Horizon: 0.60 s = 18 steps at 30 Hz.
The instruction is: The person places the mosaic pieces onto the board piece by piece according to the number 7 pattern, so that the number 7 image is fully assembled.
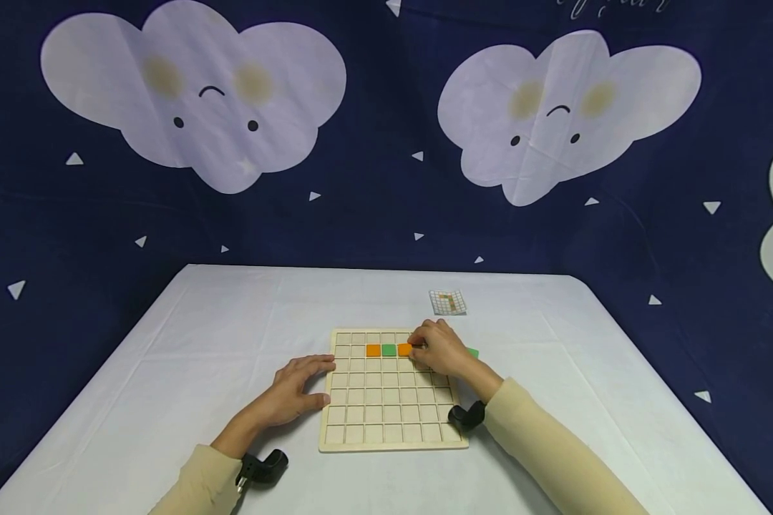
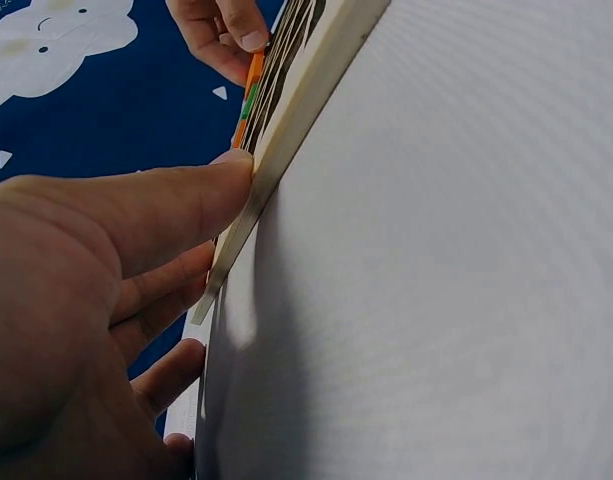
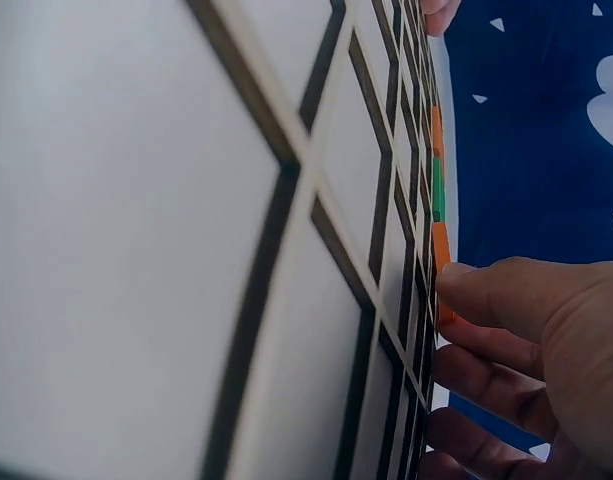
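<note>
A pale wooden grid board [image 1: 391, 413] lies on the white cloth. In its second row from the far side sit an orange tile [image 1: 373, 350], then a green tile [image 1: 389, 350], then another orange tile [image 1: 404, 350]. My right hand [image 1: 443, 349] reaches over the board's far right part, with thumb and index finger pinching that right-hand orange tile [image 3: 442, 245]. The other fingers of this hand extend low over the grid. Against the board's left edge rests my left hand [image 1: 290, 392], its thumb [image 2: 201, 195] touching the rim and its fingers spread.
A small card [image 1: 447, 302] printed with a coloured grid pattern lies beyond the board. Another green piece [image 1: 473, 352] shows past the right wrist, partly hidden. White cloth covers the table [image 1: 187, 343], and a dark blue cloud-printed cloth [image 1: 386, 229] hangs behind it.
</note>
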{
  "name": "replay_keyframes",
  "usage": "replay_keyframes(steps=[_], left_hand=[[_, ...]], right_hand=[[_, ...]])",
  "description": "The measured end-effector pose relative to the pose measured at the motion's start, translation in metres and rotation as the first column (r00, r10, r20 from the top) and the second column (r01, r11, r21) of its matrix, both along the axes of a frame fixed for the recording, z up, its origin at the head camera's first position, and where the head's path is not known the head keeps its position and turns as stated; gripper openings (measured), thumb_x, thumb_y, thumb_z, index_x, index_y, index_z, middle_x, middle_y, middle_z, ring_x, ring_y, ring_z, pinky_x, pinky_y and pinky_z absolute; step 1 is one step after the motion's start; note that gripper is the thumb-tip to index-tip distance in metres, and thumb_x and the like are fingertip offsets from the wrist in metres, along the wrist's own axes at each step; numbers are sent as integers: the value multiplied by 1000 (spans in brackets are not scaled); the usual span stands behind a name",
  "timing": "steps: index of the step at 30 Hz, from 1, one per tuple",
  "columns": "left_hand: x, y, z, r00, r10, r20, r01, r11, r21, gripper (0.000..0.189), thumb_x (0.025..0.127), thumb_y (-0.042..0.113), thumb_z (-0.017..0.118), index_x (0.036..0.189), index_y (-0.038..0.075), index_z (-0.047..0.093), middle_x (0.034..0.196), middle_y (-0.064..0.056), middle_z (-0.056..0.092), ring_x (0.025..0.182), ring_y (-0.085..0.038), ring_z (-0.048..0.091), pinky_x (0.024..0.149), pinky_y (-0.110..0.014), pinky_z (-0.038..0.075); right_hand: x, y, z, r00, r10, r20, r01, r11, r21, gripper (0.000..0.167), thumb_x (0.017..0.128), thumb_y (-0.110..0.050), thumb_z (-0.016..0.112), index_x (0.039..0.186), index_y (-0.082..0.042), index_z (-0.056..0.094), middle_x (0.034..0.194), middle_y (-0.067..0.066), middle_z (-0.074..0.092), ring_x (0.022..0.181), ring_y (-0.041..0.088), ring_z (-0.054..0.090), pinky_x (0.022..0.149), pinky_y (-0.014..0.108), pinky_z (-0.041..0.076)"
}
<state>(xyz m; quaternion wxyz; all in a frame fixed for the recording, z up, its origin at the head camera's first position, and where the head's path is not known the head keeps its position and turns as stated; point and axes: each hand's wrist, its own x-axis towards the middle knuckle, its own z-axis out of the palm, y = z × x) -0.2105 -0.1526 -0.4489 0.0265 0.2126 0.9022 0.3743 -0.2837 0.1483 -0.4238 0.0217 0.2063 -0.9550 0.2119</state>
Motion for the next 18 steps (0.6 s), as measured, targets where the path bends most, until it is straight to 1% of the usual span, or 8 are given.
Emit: replay_keyframes(steps=[5,18], left_hand=[[0,0,0,1000,1,-6,-1,1000,-4,52,82,21,71,130,8,54,146,-9,43,136,-38,31,107,-62,13],[1,0,1,1000,8,5,-8,1000,-3,52,82,21,70,130,8,54,146,-8,43,137,-37,30,107,-62,13]], right_hand=[[0,0,0,1000,12,-14,-12,1000,8,19,81,-19,71,98,-12,71,90,-1,61,83,16,46,78,32,38],[-1,-1,-2,1000,14,-25,-14,1000,23,20,81,-20,71,100,-13,71,91,-2,61,85,16,47,80,32,39]])
